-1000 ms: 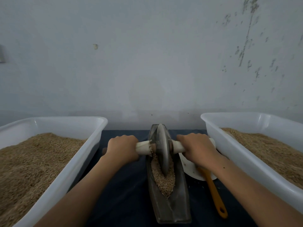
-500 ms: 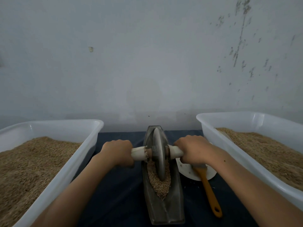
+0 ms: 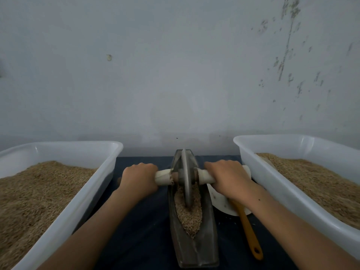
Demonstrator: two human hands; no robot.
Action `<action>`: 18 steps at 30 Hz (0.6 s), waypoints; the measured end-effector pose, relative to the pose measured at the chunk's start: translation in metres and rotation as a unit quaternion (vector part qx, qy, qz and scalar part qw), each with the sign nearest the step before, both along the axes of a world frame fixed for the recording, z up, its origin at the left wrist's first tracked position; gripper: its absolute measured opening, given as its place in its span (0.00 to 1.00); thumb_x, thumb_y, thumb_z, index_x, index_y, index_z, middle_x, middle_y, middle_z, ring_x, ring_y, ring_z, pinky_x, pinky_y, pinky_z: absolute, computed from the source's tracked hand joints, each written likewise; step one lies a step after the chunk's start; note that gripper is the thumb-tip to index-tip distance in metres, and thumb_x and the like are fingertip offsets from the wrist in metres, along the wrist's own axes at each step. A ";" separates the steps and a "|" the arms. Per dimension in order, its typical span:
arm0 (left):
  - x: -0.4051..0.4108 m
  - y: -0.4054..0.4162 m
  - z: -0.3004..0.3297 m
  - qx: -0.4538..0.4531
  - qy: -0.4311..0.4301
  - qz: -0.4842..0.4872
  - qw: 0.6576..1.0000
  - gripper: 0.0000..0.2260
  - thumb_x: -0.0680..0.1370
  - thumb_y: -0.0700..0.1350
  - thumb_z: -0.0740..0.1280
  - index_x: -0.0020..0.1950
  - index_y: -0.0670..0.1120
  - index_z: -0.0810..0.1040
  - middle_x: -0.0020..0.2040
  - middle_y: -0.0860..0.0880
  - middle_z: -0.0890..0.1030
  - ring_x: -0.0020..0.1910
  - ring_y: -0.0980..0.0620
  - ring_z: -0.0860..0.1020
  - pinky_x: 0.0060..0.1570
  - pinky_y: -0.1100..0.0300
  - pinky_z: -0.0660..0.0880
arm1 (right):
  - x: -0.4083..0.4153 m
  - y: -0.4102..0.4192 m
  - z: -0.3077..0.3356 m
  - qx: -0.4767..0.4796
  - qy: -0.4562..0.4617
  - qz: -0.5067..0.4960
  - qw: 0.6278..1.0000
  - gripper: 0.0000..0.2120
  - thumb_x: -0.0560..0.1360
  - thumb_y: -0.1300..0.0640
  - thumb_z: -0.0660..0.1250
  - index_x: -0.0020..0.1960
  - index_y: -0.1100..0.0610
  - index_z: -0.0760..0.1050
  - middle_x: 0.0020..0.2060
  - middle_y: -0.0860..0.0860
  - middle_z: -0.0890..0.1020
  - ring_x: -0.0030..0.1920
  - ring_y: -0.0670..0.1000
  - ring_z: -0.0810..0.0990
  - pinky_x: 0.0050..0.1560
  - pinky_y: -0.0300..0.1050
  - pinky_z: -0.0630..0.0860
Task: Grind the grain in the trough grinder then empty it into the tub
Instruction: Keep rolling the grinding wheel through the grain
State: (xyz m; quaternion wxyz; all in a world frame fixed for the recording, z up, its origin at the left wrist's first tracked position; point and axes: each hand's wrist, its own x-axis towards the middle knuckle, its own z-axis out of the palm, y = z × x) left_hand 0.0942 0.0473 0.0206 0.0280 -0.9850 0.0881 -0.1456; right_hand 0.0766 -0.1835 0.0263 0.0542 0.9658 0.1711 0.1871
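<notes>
Both hands (image 3: 139, 179) (image 3: 228, 177) grip the wheel's axle (image 3: 163, 177).

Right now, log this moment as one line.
step: grinding | left hand and right hand: on roller handles | wheel: in trough grain | tubs: untouched

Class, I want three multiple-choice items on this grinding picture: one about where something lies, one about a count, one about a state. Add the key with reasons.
1. Where does the orange-handled tool lie?
A. Right of the trough
B. Inside the left tub
C. On top of the wheel

2. How many white tubs hold grain?
A. One
B. Two
C. Three

3. What are the hands doing?
A. Resting flat on the cloth
B. Scooping grain
C. Gripping the wheel's handle

Key:
1 A, the tool lies between the trough and the right tub.
2 B, the left tub and the right tub each hold grain.
3 C, the left hand and right hand curl round the handle on either side of the wheel.
</notes>
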 end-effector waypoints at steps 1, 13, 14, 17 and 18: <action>-0.001 0.000 0.003 0.006 0.034 0.002 0.999 0.11 0.72 0.52 0.68 0.53 0.51 0.76 0.43 0.53 0.76 0.41 0.53 0.74 0.40 0.59 0.67 | -0.001 -0.001 0.004 -0.013 0.024 -0.003 1.000 0.06 0.75 0.57 0.63 0.51 0.50 0.70 0.45 0.50 0.77 0.44 0.52 0.75 0.39 0.44 0.63; -0.006 -0.005 0.011 0.029 0.043 0.014 0.999 0.12 0.73 0.51 0.67 0.55 0.51 0.75 0.46 0.52 0.78 0.45 0.51 0.76 0.41 0.58 0.67 | 0.001 -0.002 0.005 -0.003 0.067 -0.013 0.998 0.06 0.73 0.58 0.63 0.45 0.48 0.69 0.42 0.48 0.78 0.43 0.52 0.77 0.36 0.43 0.67; -0.006 -0.006 0.008 0.028 0.001 0.011 1.000 0.10 0.74 0.51 0.66 0.53 0.51 0.74 0.47 0.51 0.78 0.46 0.50 0.77 0.40 0.58 0.66 | 0.003 -0.002 0.001 0.012 0.049 -0.016 0.999 0.05 0.74 0.58 0.62 0.47 0.49 0.69 0.44 0.49 0.79 0.45 0.52 0.78 0.39 0.45 0.70; -0.005 -0.008 0.001 0.029 -0.106 -0.003 0.994 0.06 0.76 0.50 0.62 0.51 0.51 0.71 0.47 0.52 0.79 0.46 0.50 0.77 0.38 0.59 0.63 | 0.005 -0.002 -0.005 0.044 0.023 -0.021 0.999 0.04 0.76 0.56 0.61 0.51 0.50 0.70 0.46 0.49 0.80 0.46 0.53 0.79 0.46 0.47 0.74; -0.004 -0.008 0.000 0.030 -0.115 -0.007 0.993 0.06 0.76 0.50 0.62 0.51 0.51 0.71 0.47 0.52 0.79 0.46 0.51 0.77 0.38 0.59 0.63 | 0.005 -0.003 -0.005 0.045 0.020 -0.020 0.999 0.04 0.77 0.56 0.61 0.51 0.50 0.70 0.46 0.49 0.80 0.46 0.53 0.79 0.46 0.47 0.74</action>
